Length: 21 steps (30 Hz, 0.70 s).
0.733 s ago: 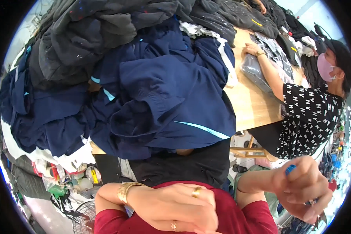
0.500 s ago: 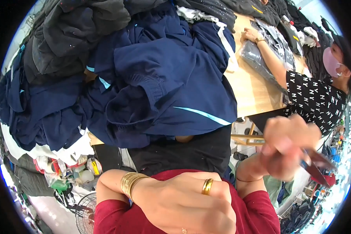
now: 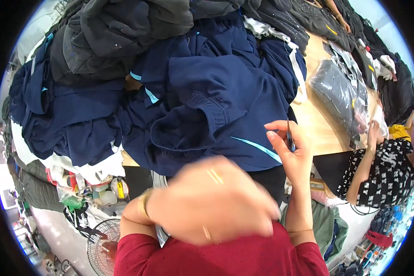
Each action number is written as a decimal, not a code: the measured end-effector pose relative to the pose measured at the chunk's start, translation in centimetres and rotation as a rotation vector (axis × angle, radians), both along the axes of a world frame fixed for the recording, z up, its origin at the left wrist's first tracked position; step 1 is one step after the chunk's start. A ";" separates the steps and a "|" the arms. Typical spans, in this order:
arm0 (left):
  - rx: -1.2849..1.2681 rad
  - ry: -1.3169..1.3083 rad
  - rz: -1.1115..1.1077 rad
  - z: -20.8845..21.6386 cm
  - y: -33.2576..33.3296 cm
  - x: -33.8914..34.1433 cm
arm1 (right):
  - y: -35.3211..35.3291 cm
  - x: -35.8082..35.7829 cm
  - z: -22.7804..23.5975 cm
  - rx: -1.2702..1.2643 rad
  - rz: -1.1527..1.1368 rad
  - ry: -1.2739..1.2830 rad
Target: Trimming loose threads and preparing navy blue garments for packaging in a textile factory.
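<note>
right hand (image 3: 297, 154) grasps small snips (image 3: 290, 140) near navy garments (image 3: 221, 83) heaped on a wooden worktop (image 3: 323, 131); left hand (image 3: 211, 202) is blurred, its grip impossible to tell.

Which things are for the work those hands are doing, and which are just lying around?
For the work, it seems:
small cutter, held in the right hand
navy garment, close to that hand

Just lying about, it seems:
wire-caged fan, lower left
clear-wrapped packet, on the table
green cloth, lower right
</note>
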<state>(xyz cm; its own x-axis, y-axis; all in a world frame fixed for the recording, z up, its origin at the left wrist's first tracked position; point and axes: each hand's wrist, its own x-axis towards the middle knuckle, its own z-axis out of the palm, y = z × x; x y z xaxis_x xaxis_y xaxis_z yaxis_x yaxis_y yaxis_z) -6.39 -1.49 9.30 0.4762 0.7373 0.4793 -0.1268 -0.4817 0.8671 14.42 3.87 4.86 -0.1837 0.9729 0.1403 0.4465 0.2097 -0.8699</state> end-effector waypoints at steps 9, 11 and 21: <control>0.245 0.649 0.427 -4.8 9.5 -4.2 | 2.7 -2.9 -1.3 -0.047 0.050 -0.101; 0.257 0.653 0.405 -5.4 10.1 -3.8 | 2.9 -2.8 -1.4 -0.070 0.051 -0.121; 0.199 0.739 0.265 -5.5 12.4 -4.8 | 3.1 -2.1 -1.6 -0.114 0.173 -0.276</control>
